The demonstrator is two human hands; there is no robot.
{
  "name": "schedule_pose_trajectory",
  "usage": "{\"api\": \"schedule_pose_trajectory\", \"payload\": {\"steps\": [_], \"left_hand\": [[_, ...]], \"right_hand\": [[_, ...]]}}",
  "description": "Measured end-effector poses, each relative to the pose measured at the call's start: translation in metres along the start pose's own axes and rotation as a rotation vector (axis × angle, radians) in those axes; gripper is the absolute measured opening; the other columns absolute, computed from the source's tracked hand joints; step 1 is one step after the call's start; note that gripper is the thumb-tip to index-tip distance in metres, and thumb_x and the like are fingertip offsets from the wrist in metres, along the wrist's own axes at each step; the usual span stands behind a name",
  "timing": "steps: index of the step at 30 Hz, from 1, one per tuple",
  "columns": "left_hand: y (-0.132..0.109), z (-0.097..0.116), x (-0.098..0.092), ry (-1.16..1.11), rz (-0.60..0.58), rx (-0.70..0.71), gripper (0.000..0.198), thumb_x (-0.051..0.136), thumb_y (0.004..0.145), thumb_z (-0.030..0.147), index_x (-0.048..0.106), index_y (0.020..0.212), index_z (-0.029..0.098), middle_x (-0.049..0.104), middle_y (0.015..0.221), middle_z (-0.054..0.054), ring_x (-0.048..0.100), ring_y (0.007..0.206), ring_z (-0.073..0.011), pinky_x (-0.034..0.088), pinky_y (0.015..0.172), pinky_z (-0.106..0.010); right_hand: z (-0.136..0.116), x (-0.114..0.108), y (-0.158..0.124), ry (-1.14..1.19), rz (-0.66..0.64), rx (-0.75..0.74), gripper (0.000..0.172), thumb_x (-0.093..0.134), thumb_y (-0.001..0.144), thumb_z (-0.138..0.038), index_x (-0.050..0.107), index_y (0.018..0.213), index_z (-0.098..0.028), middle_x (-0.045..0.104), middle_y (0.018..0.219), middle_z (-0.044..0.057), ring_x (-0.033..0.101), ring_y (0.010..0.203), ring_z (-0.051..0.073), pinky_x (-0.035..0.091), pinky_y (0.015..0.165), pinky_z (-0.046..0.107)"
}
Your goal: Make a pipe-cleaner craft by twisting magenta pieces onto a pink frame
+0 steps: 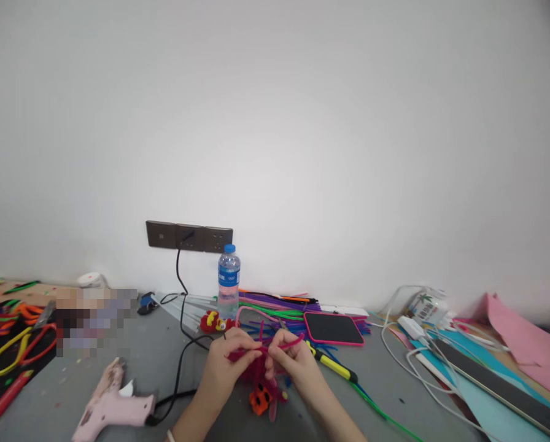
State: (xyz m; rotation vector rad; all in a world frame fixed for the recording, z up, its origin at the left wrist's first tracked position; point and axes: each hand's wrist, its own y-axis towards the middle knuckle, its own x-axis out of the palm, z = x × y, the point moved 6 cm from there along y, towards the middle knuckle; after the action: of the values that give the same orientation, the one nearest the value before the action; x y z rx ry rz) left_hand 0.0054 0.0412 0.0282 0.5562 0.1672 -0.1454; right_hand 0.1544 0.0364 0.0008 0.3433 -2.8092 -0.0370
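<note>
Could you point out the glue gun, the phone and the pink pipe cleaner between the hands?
Glue gun [112, 407]: head view, on its body.
Phone [334, 328]: head view, mid-screen.
Pink pipe cleaner [295, 342]: head view, near its free end.

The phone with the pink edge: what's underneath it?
Blue and purple strands stick out past the edges of the phone, so it seems to rest at least partly on them. Whatever lies beneath its middle is covered and cannot be seen.
</note>
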Motion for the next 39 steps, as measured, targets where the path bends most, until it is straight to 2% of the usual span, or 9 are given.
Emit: {"api": "schedule_pose_trajectory", "payload": {"steps": [10, 12, 15, 17, 19, 22, 29, 35, 39], "left_hand": [[0.002, -0.005, -0.001, -0.105, -0.001, -0.137, 0.006, 0.073, 0.074, 0.024, 0.077, 0.074, 0.018, 0.07, 0.074, -0.004, 0.063, 0.074, -0.0192, 0.048, 0.072, -0.028], [0.0, -0.011, 0.002, -0.248, -0.001, -0.26, 0.011, 0.075, 0.073, 0.027, 0.077, 0.079, 0.018, 0.071, 0.077, -0.004, 0.062, 0.075, -0.018, 0.048, 0.071, -0.026], [-0.008, -0.019, 0.015, -0.571, -0.016, -0.525, 0.027, 0.08, 0.069, 0.033, 0.075, 0.091, 0.018, 0.071, 0.079, -0.003, 0.061, 0.069, -0.0131, 0.048, 0.066, -0.022], [-0.013, -0.018, 0.025, -0.774, -0.038, -0.636, 0.035, 0.084, 0.065, 0.03, 0.074, 0.096, 0.018, 0.069, 0.077, -0.001, 0.06, 0.067, -0.0107, 0.048, 0.066, -0.021], [-0.016, -0.015, 0.032, -0.896, -0.039, -0.662, 0.028, 0.086, 0.063, 0.028, 0.073, 0.084, 0.015, 0.066, 0.071, 0.0, 0.058, 0.062, -0.0091, 0.047, 0.062, -0.02], [-0.019, -0.011, 0.039, -0.959, -0.073, -0.678, 0.024, 0.086, 0.064, 0.029, 0.07, 0.071, 0.012, 0.062, 0.063, 0.001, 0.055, 0.056, -0.0078, 0.045, 0.057, -0.02], [-0.022, -0.01, 0.043, -1.01, -0.106, -0.765, 0.028, 0.087, 0.062, 0.029, 0.072, 0.074, 0.009, 0.064, 0.064, -0.002, 0.056, 0.059, -0.009, 0.044, 0.058, -0.02], [-0.019, -0.012, 0.042, -0.993, -0.078, -0.733, 0.025, 0.087, 0.062, 0.029, 0.071, 0.069, 0.01, 0.065, 0.063, -0.002, 0.056, 0.056, -0.0089, 0.045, 0.058, -0.02], [-0.017, -0.015, 0.039, -0.944, -0.054, -0.727, 0.03, 0.088, 0.058, 0.033, 0.071, 0.069, 0.012, 0.065, 0.064, -0.001, 0.057, 0.058, -0.0101, 0.046, 0.06, -0.022]], "right_hand": [[-0.008, 0.0, -0.002, -0.119, 0.021, -0.049, 0.037, 0.074, 0.073, -0.05, 0.054, 0.074, -0.019, 0.062, 0.058, -0.002, 0.056, 0.048, 0.011, 0.044, 0.05, 0.023], [-0.017, -0.001, -0.004, -0.237, 0.1, -0.18, 0.033, 0.071, 0.075, -0.047, 0.055, 0.07, -0.019, 0.058, 0.06, -0.002, 0.054, 0.05, 0.012, 0.043, 0.049, 0.023], [-0.04, 0.004, -0.019, -0.531, 0.235, -0.557, 0.019, 0.067, 0.082, -0.029, 0.058, 0.068, -0.02, 0.056, 0.065, 0.0, 0.055, 0.06, 0.016, 0.044, 0.056, 0.026], [-0.048, 0.012, -0.031, -0.698, 0.22, -0.76, 0.013, 0.064, 0.083, -0.016, 0.061, 0.072, -0.021, 0.057, 0.066, 0.001, 0.055, 0.064, 0.016, 0.044, 0.059, 0.027], [-0.047, 0.019, -0.037, -0.782, 0.147, -0.833, 0.014, 0.061, 0.083, -0.009, 0.062, 0.078, -0.022, 0.057, 0.068, 0.001, 0.054, 0.063, 0.016, 0.043, 0.056, 0.026], [-0.042, 0.02, -0.04, -0.844, 0.085, -0.834, 0.016, 0.059, 0.084, -0.007, 0.064, 0.084, -0.022, 0.058, 0.072, 0.003, 0.055, 0.063, 0.017, 0.043, 0.055, 0.026], [-0.038, 0.02, -0.036, -0.945, 0.061, -0.788, 0.019, 0.054, 0.089, -0.011, 0.069, 0.084, -0.022, 0.052, 0.074, 0.004, 0.05, 0.065, 0.016, 0.042, 0.055, 0.026], [-0.043, 0.018, -0.031, -0.766, 0.115, -0.758, 0.012, 0.057, 0.087, -0.012, 0.064, 0.083, -0.023, 0.057, 0.078, 0.004, 0.056, 0.073, 0.018, 0.046, 0.064, 0.028], [-0.045, 0.016, -0.025, -0.654, 0.097, -0.647, 0.009, 0.057, 0.088, -0.019, 0.061, 0.08, -0.022, 0.06, 0.078, 0.005, 0.058, 0.077, 0.02, 0.047, 0.068, 0.031]]}}
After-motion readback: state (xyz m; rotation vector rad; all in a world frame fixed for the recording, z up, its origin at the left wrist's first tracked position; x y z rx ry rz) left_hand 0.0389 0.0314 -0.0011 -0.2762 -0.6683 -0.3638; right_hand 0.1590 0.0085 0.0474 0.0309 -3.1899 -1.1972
